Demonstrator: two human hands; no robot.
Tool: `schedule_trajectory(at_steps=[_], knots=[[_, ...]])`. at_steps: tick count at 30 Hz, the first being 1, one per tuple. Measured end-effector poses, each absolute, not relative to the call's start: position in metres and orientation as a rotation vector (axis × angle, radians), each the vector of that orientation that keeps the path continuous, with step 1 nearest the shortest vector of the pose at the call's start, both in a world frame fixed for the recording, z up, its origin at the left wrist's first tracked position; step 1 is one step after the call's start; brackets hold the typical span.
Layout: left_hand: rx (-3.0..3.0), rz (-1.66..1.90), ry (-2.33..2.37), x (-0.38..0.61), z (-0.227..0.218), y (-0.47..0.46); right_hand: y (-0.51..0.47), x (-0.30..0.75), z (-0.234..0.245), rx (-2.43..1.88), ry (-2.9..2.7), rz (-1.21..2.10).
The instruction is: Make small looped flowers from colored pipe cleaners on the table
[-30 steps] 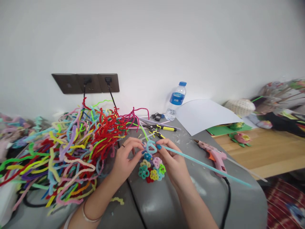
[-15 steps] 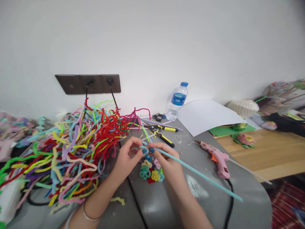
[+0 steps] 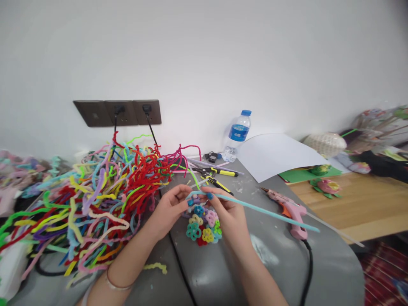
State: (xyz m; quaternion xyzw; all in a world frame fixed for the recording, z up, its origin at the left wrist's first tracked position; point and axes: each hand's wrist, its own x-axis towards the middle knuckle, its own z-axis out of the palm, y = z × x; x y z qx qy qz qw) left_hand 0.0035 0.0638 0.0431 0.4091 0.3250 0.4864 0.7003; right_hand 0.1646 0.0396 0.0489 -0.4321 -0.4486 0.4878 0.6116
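A light blue pipe cleaner (image 3: 270, 212) runs between my two hands, its long straight tail reaching right over the table toward the glue gun. The fingers of my left hand (image 3: 174, 208) pinch its bent left end. My right hand (image 3: 228, 210) grips it a little further along, thumb against the fingers. Just below and between the hands lies a cluster of small pipe cleaner flowers (image 3: 204, 227) in teal, yellow, pink, blue and red. Part of the cluster is hidden behind my fingers.
A big tangle of coloured pipe cleaners (image 3: 105, 204) covers the left side. Behind my hands lie yellow-black pliers (image 3: 219, 172). A water bottle (image 3: 237, 136) stands by the wall, near white paper (image 3: 277, 155). To the right rests a pink glue gun (image 3: 295, 212) with its black cord.
The small curl at the pipe cleaner's left end has opened into a wider bend. My right hand has shifted slightly right, and the long tail has swung upward. More of the flowers shows.
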Motion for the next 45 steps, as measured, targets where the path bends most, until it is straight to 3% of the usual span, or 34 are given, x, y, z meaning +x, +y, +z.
schedule_trajectory(at_steps=[9, 21, 32, 39, 45], knots=[[0.759, 0.9, 0.667, -0.001, 0.046, 0.064, 0.04, 0.172, 0.05, -0.98, -1.09, 1.18], [0.912, 1.009, 0.687, 0.001, 0.049, 0.065, 0.044, 0.18, 0.05, -0.944, -1.043, 1.135], [1.59, 0.791, 0.767, -0.003, 0.045, 0.061, 0.071, 0.201, 0.085, -1.027, -1.208, 0.975], [1.499, 0.918, 0.924, -0.004, 0.044, 0.066, 0.107, 0.202, 0.101, -1.08, -1.515, 1.157], [1.042, 1.08, 1.052, -0.006, 0.04, 0.071, 0.126, 0.219, 0.098, -1.525, -2.133, 0.683]])
